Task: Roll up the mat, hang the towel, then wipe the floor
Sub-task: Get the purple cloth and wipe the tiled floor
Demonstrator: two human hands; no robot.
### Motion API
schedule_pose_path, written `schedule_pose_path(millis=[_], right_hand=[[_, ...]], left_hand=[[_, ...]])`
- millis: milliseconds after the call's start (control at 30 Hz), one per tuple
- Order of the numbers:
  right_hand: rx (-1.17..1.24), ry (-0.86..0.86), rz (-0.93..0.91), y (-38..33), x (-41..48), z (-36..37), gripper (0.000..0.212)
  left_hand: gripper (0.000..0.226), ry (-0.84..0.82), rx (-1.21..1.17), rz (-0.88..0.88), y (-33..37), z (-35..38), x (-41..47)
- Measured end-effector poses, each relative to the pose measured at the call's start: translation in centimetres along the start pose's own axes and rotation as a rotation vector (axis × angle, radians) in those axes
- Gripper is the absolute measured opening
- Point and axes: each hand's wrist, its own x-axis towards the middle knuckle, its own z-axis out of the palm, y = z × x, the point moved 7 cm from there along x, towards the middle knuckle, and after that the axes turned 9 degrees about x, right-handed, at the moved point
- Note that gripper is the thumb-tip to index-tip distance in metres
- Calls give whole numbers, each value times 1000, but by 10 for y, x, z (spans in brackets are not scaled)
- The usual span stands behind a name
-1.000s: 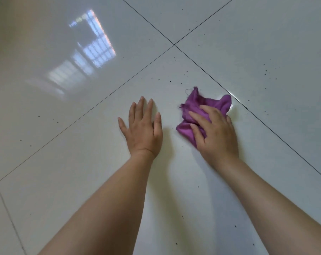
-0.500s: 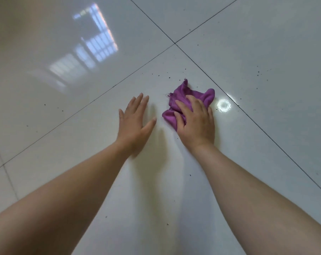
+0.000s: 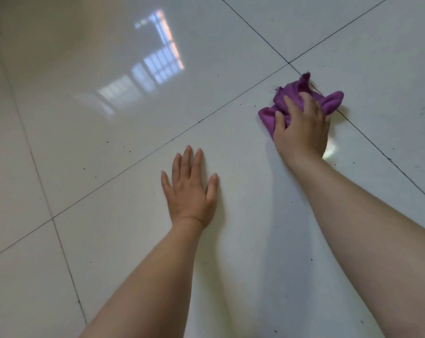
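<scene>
Floor (image 3: 109, 215) of glossy white tile: your left hand (image 3: 189, 189) lies flat, fingers straight; your right hand (image 3: 301, 128) curls round a crumpled purple cloth (image 3: 332, 103), pressing it down

You have nothing to read here: no text, label, brand, number or sign shows. The purple cloth (image 3: 289, 95) is plain, and the glossy white floor tiles (image 3: 109, 147) carry only dark specks and grout lines.

Left hand (image 3: 190, 191) lies flat on the white tiled floor (image 3: 109, 118); right hand (image 3: 301, 128) presses a purple cloth (image 3: 333, 101) near a tile corner (image 3: 289, 62) — fingers (image 3: 288, 103) seemingly curled into it.
</scene>
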Motion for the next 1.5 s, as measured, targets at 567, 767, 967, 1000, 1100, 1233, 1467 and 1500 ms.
schedule_pose_path(millis=[567,767,967,1000,1100,1233,1467,1500], right_hand=[[58,-136,-329,-48,-60,25,40],[23,-190,-472,-42,-89,19,40],[52,-168,-451,-43,-88,18,39],[60,-164,-454,-43,-88,18,38],[68,-162,-457,-46,-87,17,37],[67,-151,-464,-47,-86,16,38],[23,-153,-411,-46,-88,18,43],[18,-144,-369,-45,-89,18,45]], left_hand=[[65,47,-101,-6,0,-4,0],[62,40,-117,-29,1,-8,0],[64,-5,-51,-11,2,-7,0],[66,-18,-38,-1,2,-6,-1],[68,-120,-67,59,-3,-6,0],[67,-318,-46,162,-8,-13,4],[65,-429,151,286,-53,-31,-20],[67,-448,172,285,-67,-31,-27]])
